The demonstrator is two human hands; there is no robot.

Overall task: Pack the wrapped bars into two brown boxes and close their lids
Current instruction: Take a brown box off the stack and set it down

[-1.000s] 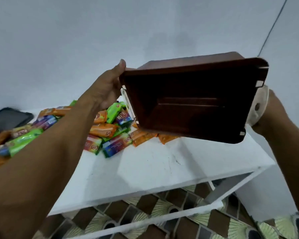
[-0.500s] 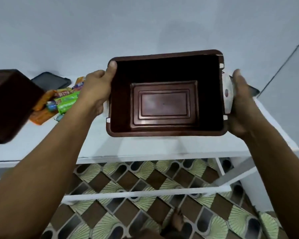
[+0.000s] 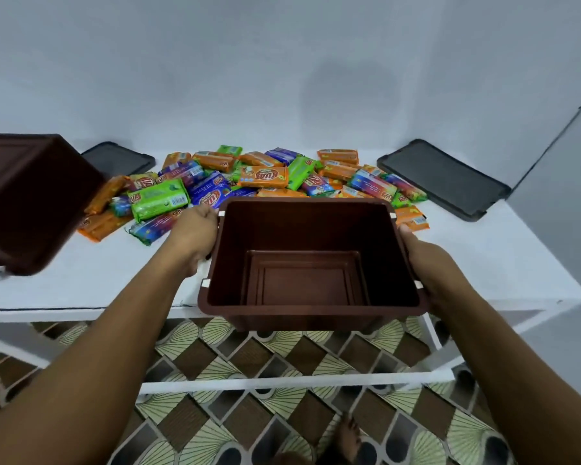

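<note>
I hold an empty brown box (image 3: pixel 311 317) upright over the table's front edge, its opening facing up. My left hand (image 3: pixel 195 233) grips its left wall and my right hand (image 3: pixel 426 263) grips its right wall. Behind the box lies a heap of wrapped bars (image 3: pixel 262 177) in orange, green and blue wrappers. A second brown box (image 3: pixel 31 199) rests tilted at the table's left, its base facing me. One dark lid (image 3: pixel 445 177) lies flat at the back right, another dark lid (image 3: pixel 119 159) at the back left.
The white table (image 3: pixel 121 270) stands against a pale wall, with a wall corner close on the right. Its white frame rails cross below the top. Under it the floor is tiled in brown and cream, and a bare foot (image 3: pixel 348 437) shows at the bottom.
The box has turned from facing me to standing upright and has come down toward the table's front edge. The view has swung left, bringing the whole heap and both lids into sight.
</note>
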